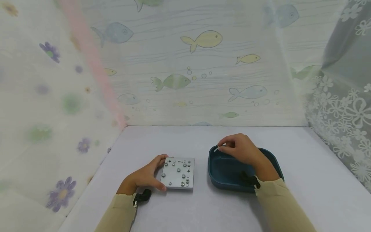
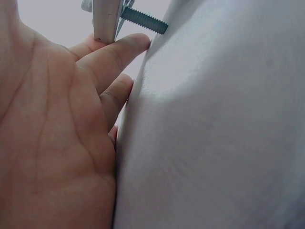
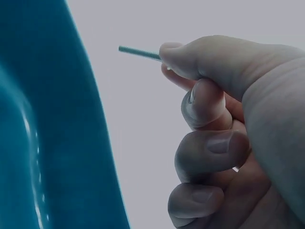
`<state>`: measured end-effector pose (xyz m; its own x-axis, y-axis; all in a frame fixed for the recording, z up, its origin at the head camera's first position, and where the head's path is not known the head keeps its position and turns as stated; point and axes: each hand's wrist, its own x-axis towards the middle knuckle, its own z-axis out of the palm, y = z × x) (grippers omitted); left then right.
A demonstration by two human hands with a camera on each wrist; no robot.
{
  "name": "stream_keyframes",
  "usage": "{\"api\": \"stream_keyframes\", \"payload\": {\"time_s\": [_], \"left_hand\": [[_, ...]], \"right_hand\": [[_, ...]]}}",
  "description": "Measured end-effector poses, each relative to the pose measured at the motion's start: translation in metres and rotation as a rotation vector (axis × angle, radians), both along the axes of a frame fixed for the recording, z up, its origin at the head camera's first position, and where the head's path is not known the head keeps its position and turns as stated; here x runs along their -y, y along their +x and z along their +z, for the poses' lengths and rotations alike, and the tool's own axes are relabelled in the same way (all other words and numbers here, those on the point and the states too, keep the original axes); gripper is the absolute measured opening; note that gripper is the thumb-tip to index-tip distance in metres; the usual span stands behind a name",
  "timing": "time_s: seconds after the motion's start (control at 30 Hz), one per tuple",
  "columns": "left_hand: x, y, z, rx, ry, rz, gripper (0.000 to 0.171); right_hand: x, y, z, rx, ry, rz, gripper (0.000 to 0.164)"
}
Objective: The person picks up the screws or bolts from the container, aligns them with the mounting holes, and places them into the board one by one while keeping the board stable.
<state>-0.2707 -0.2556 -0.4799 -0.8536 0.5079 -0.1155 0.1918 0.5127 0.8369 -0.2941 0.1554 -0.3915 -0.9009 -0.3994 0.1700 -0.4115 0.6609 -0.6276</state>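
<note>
A square silver metal plate (image 1: 175, 175) lies on the table, with several socket-head screws and a few bare holes on its face. My left hand (image 1: 149, 175) holds it at the left side, thumb at the near corner and fingers at the far one. In the left wrist view a threaded screw shank (image 2: 145, 20) sticks out from the plate's underside. Over the far left rim of a dark blue tray (image 1: 232, 187), my right hand (image 1: 242, 149) pinches a thin screw (image 3: 138, 52) between thumb and index finger. Its shank points outward; its head is hidden by the fingertips.
The tray stands to the right of the plate on a white tabletop (image 1: 200, 209). Fish-print cloth (image 1: 174, 106) hangs behind the table, flowered cloth (image 1: 43, 106) on the left and a lace curtain (image 1: 342, 119) on the right. A small black camera (image 1: 143, 195) sits at the left wrist.
</note>
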Motion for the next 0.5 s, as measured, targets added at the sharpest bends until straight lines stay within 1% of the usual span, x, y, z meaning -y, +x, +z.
{"api": "stream_keyframes", "payload": {"time_s": [0.2, 0.3, 0.43, 0.5], "left_hand": [[-0.001, 0.0, -0.001, -0.003, -0.013, 0.004, 0.134], [0.0, 0.0, -0.001, -0.005, -0.014, 0.001, 0.134], [0.0, 0.0, 0.0, -0.007, -0.015, 0.0, 0.135], [0.0, 0.0, 0.0, -0.009, -0.02, 0.001, 0.135]], "right_hand": [[0.014, 0.004, 0.003, -0.01, -0.04, 0.042, 0.012], [0.021, 0.005, 0.003, -0.044, -0.051, 0.068, 0.011], [0.031, 0.006, 0.005, -0.112, -0.057, 0.087, 0.009], [0.037, 0.005, 0.006, -0.12, -0.063, 0.09, 0.008]]}}
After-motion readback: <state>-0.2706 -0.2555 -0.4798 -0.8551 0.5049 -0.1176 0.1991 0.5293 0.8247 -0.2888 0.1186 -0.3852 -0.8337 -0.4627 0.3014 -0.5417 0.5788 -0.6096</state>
